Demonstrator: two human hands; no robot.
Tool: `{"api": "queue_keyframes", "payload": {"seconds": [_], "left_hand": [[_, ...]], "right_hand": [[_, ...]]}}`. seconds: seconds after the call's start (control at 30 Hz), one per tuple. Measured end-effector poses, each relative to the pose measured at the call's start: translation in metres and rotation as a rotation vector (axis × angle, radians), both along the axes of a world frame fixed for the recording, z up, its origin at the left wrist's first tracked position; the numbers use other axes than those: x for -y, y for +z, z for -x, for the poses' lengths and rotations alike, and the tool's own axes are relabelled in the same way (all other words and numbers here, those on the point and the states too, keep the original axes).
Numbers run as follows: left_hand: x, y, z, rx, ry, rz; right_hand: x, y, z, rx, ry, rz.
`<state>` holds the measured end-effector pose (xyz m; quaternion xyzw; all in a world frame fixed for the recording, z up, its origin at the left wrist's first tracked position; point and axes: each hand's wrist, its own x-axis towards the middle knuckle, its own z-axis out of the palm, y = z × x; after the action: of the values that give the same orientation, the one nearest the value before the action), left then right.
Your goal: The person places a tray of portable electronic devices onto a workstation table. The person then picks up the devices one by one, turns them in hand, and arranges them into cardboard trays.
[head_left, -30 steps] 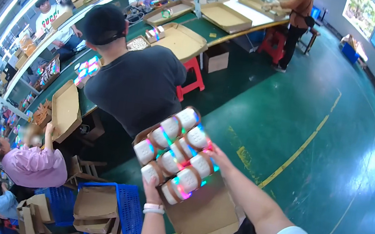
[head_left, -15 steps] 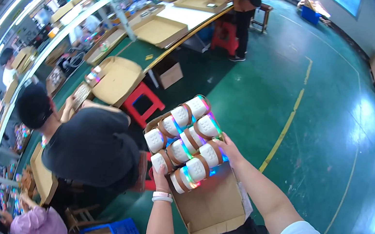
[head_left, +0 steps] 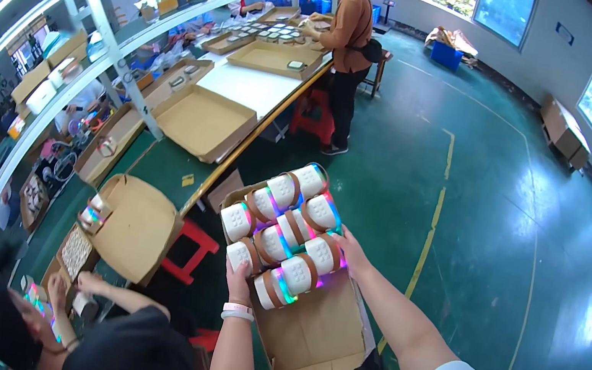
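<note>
A shallow cardboard tray (head_left: pixel 318 336) is held out in front of me, its near end close to my body. Several white rounded devices (head_left: pixel 288 222) with brown bands and glowing coloured lights sit in rows in its far part. My left hand (head_left: pixel 238 278) is closed on the tray's left side, its thumb against the nearest white device. At the right side, my right hand (head_left: pixel 349 251) grips the tray beside the devices, with some of its fingers hidden. Bare cardboard shows in the near part of the tray.
A seated co-worker in a dark cap (head_left: pixel 130 352) works at the left bench beside an open cardboard tray (head_left: pixel 138 230). A red stool (head_left: pixel 188 253) stands near it. Farther along the workbench stands a person in brown (head_left: pixel 351 31). Green floor (head_left: pixel 477 260) with yellow lines lies right.
My view has moved forward along the bench, and the seated co-worker has slid toward the lower left. The standing person shows more fully. Both hands keep their hold on the tray.
</note>
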<state>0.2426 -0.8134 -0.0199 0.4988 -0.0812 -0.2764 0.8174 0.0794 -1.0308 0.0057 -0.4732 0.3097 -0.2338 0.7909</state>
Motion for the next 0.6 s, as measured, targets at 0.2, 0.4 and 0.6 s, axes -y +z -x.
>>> {"api": "queue_keyframes", "payload": {"seconds": [0.2,0.4,0.6], "left_hand": [[0.109,0.003,-0.091,0.067,-0.043,-0.015],[0.226,0.003,-0.163,0.131,-0.029,-0.067],[0.323,-0.002,-0.240,0.119,0.009,-0.104]], "right_hand": [[0.100,0.012,-0.069,0.093,0.012,-0.078],[0.219,0.009,-0.153,0.083,-0.010,-0.049],[0.329,0.015,-0.235,0.065,0.089,-0.008]]}}
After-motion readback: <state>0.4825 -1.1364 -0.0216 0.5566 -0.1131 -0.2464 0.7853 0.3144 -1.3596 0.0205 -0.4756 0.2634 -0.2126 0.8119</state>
